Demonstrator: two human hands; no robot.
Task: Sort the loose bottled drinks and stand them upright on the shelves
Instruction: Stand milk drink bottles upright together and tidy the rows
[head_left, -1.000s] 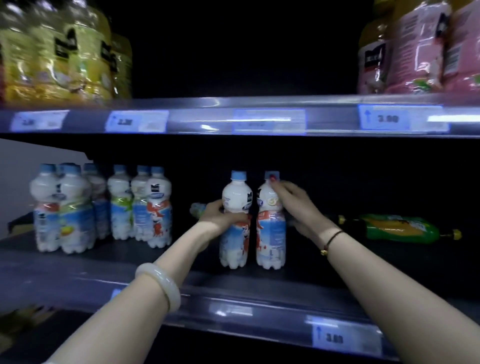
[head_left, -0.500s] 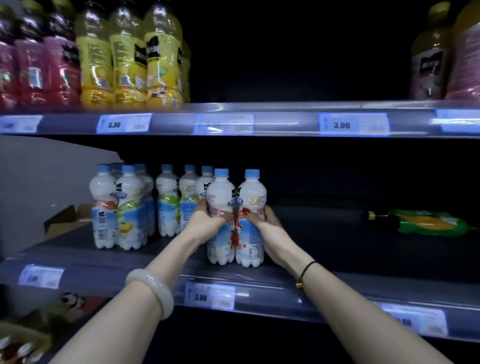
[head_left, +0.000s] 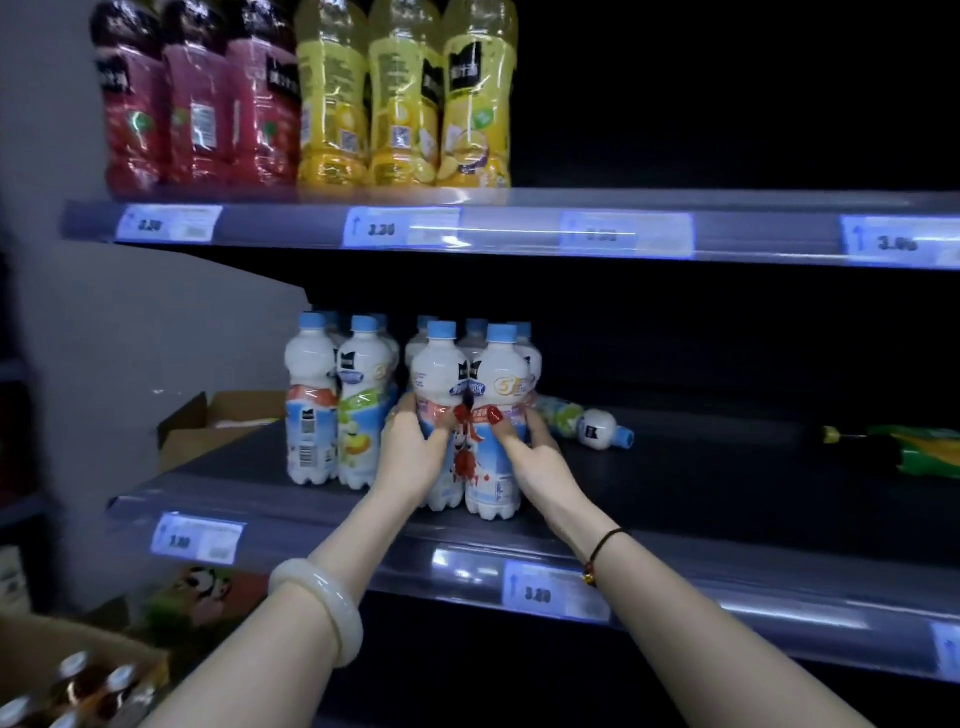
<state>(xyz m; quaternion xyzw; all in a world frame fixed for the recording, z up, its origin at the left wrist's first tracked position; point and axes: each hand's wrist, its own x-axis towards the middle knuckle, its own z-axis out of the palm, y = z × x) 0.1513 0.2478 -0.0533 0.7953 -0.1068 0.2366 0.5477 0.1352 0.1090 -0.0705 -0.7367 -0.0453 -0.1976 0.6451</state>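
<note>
1. Left hand (head_left: 415, 447) wraps around a white plastic bottle with a blue cap (head_left: 439, 395), upright at centre frame on the dark middle shelf (head_left: 675, 499).
2. Right hand (head_left: 524, 447) clasps the adjoining white blue-capped bottle (head_left: 501, 405); the two bottles touch.
3. A similar white bottle (head_left: 587, 427) lies on its side just right of the pair.
4. A green bottle (head_left: 914, 449) lies flat at far right.

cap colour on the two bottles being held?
Light blue on both held bottles, clearest in the head view; bodies are white.
</note>
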